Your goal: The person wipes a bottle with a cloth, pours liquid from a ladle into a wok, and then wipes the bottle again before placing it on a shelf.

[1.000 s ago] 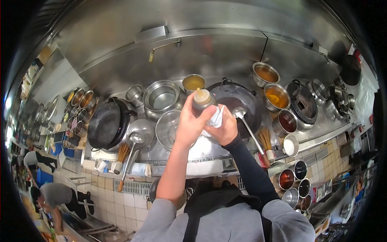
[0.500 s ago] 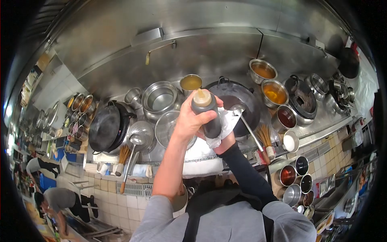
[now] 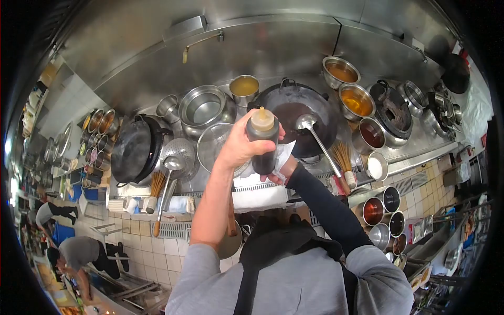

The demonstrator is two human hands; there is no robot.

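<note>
My left hand [image 3: 237,147] is wrapped around a dark squeeze bottle [image 3: 264,135] with a pale nozzle cap, held upright over the stove's front. Close against the bottle's lower right side, my right hand [image 3: 286,170] holds a crumpled white cloth or paper [image 3: 284,154]; some of its fingers are hidden behind the bottle and the cloth. Just beyond both hands sits a large black wok [image 3: 320,100] with dark liquid in it. A ladle [image 3: 324,148] rests with its bowl in that wok and its handle toward me.
Left stand a steel pot [image 3: 185,113], a mesh strainer [image 3: 207,149], a perforated scoop [image 3: 185,152] and another wok [image 3: 128,152]. Right are bowls of amber liquid [image 3: 357,101], a red sauce pot [image 3: 370,134] and a bamboo brush [image 3: 344,163]. A co-worker [image 3: 81,254] bends at far left.
My view has shifted, so the stove sits higher in the frame. The cloth and my right hand have moved down along the bottle, and more of my right fingers shows below it.
</note>
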